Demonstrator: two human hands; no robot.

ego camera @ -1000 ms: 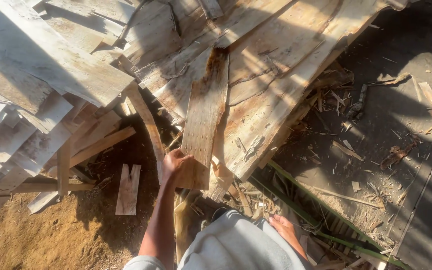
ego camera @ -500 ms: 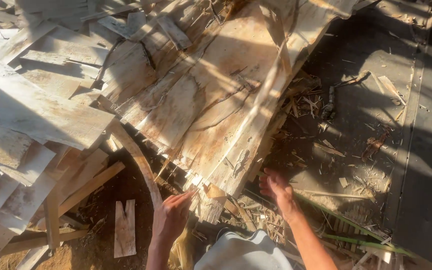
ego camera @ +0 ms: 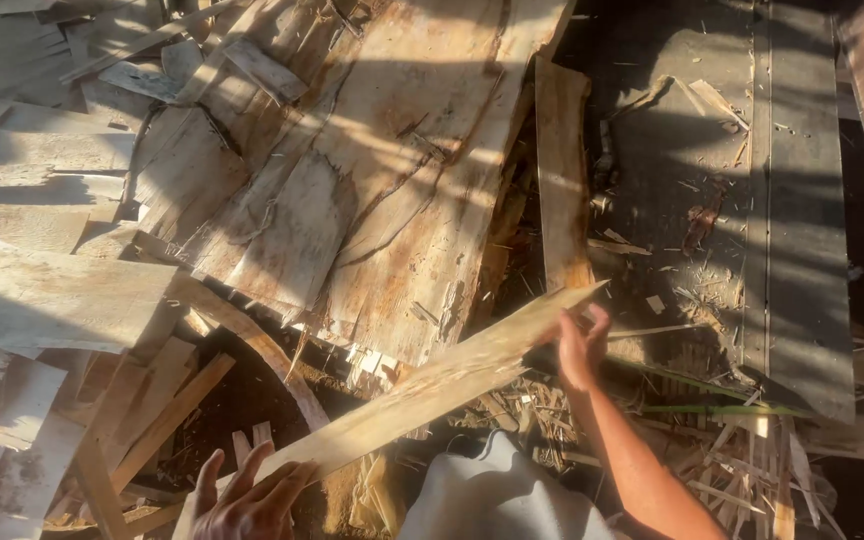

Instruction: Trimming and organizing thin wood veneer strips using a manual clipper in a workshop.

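I hold a long thin strip of wood veneer (ego camera: 422, 390) that runs slanted from lower left to upper right. My left hand (ego camera: 247, 500) supports its lower end with fingers spread beneath it. My right hand (ego camera: 580, 348) grips its upper end near the tip. Just behind the strip lies a large pile of pale, cracked veneer sheets (ego camera: 352, 180). A narrow upright board (ego camera: 562, 170) leans at the pile's right edge.
More loose sheets and slats (ego camera: 32, 300) are heaped at the left. Dark flat boards (ego camera: 792, 220) lie on the right, with splinters and thin sticks (ego camera: 752, 450) scattered at their base. Sandy ground (ego camera: 242, 400) shows under the pile's edge.
Both hands were reaching toward the pile's edge; now they hold a long veneer strip lifted clear of it. The view has shifted right.
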